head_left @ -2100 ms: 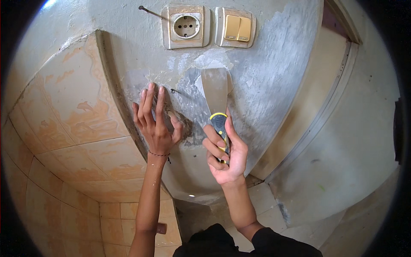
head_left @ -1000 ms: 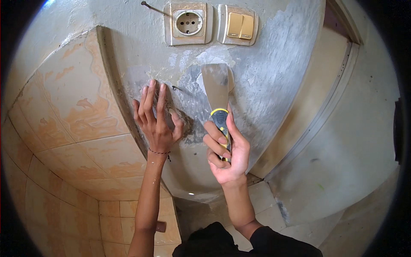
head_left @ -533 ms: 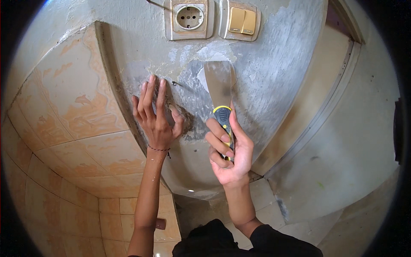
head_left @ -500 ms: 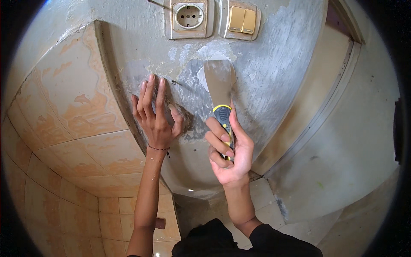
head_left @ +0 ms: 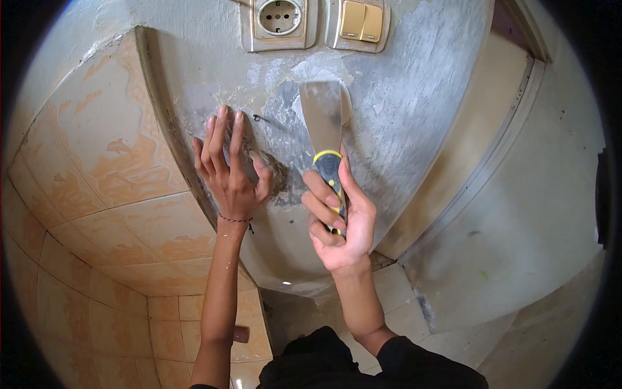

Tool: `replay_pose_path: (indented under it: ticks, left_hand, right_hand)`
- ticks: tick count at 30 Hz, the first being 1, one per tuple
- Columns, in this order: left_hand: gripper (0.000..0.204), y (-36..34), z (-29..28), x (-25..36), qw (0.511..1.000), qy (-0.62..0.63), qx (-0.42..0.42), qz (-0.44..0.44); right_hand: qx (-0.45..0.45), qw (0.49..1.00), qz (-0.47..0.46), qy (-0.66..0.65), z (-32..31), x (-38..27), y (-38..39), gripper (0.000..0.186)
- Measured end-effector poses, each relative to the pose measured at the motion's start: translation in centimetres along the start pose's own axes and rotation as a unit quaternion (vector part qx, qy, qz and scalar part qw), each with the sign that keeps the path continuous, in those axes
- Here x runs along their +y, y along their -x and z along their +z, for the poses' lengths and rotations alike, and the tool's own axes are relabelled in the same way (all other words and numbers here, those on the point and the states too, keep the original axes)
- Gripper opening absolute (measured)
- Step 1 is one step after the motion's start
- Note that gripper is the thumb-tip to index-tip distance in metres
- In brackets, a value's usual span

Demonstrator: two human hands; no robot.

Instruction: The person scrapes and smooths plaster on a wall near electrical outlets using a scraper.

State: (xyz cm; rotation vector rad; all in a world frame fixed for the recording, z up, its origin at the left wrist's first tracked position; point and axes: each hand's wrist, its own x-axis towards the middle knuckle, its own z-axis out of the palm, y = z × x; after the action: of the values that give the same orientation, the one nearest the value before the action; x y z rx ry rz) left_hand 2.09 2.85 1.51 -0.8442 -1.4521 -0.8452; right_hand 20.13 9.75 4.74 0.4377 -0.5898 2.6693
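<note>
My right hand [head_left: 340,214] is closed on the grey and yellow handle of a putty knife [head_left: 322,113], whose wide steel blade lies over a pale, flaking patch on the wall [head_left: 414,97] below the switch. My left hand [head_left: 230,172] is spread, fingertips against the scuffed plaster just left of a small dark hook or nail [head_left: 256,118]. A bracelet is round my left wrist. Above the blade are a round socket [head_left: 277,23] and a double cream switch [head_left: 359,24].
Orange-patterned tiles [head_left: 110,162] with a raised edge run down the left. A door frame [head_left: 492,136] curves down the right beside a grey surface [head_left: 492,240]. Low down are a small reddish object [head_left: 241,334] and a pale tiled floor [head_left: 392,292].
The socket, switch, wall patch and both hands have shifted upward in the view. The blade stays over the same patch, and my left hand stays spread on the wall.
</note>
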Motion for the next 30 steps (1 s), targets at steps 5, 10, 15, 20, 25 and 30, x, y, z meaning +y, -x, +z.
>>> replay_pose_path:
  ticks: [5, 10, 15, 20, 25, 30]
  left_hand:
    - [0.067, 0.1, -0.2, -0.3, 1.000, -0.005, 0.002, -0.001]
    - [0.066, 0.1, -0.4, 0.0, 1.000, 0.005, -0.015, 0.003]
    - [0.066, 0.1, -0.6, 0.0, 1.000, 0.005, -0.015, 0.002]
    - [0.065, 0.1, -0.6, 0.0, 1.000, 0.006, -0.015, 0.002]
    - [0.065, 0.1, -0.5, 0.0, 1.000, 0.009, -0.018, 0.002]
    - [0.066, 0.1, -0.7, -0.1, 1.000, 0.009, -0.014, -0.001]
  right_hand:
    - [-0.016, 1.000, 0.001, 0.002, -0.3, 0.3, -0.1, 0.028]
    - [-0.015, 1.000, -0.001, -0.008, 0.1, 0.0, -0.2, 0.030]
    - [-0.004, 1.000, 0.013, 0.007, -0.1, 0.3, 0.2, 0.036]
    - [-0.001, 1.000, 0.015, 0.008, 0.3, 0.1, 0.4, 0.044]
    - [-0.007, 1.000, 0.014, 0.008, 0.1, -0.2, 0.3, 0.044]
    - [0.002, 1.000, 0.015, 0.013, 0.2, 0.2, 0.5, 0.044]
